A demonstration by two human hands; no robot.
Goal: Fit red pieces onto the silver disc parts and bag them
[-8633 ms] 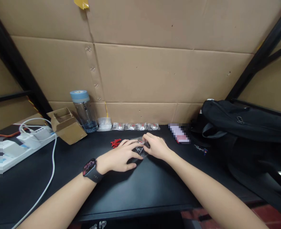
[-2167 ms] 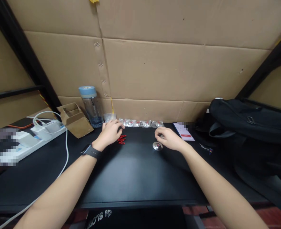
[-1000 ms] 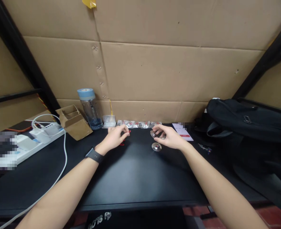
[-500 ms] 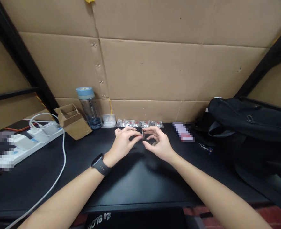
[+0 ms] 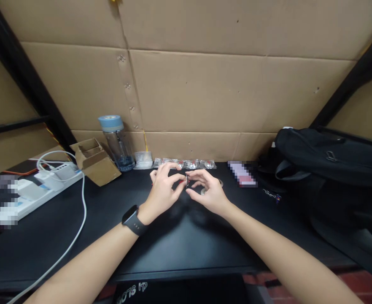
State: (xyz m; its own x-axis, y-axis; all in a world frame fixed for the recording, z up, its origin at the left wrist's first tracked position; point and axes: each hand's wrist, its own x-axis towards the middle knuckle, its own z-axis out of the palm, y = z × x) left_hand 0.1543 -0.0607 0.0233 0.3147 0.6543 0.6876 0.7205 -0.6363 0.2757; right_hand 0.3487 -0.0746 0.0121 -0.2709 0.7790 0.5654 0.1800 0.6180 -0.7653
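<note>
Between my hands, above the black table, is a small thin round piece [image 5: 187,180], seen almost edge-on. My right hand [image 5: 213,194] grips its rim, thumb below and index finger on top. From the other side, my left hand [image 5: 165,188] pinches a small red part at its face with thumb and index finger; the other fingers are raised. What the red part is, I cannot make out. Partly hidden behind my right hand lies a pale ring-shaped thing [image 5: 221,183]. Several clear packets [image 5: 191,164] with round shiny pieces lie along the cardboard wall.
At the left are a white power strip [image 5: 31,202] with a cable, an opened cardboard box [image 5: 100,169] and a blue-lidded bottle [image 5: 118,143]. To the right lie a pixelated flat item [image 5: 241,173], a small chain charm [image 5: 273,195] and a black bag [image 5: 331,169].
The left hand's upper fingers have lifted and spread a little. Both hands and the round piece sit slightly further left in the picture, and the view has shifted a little too.
</note>
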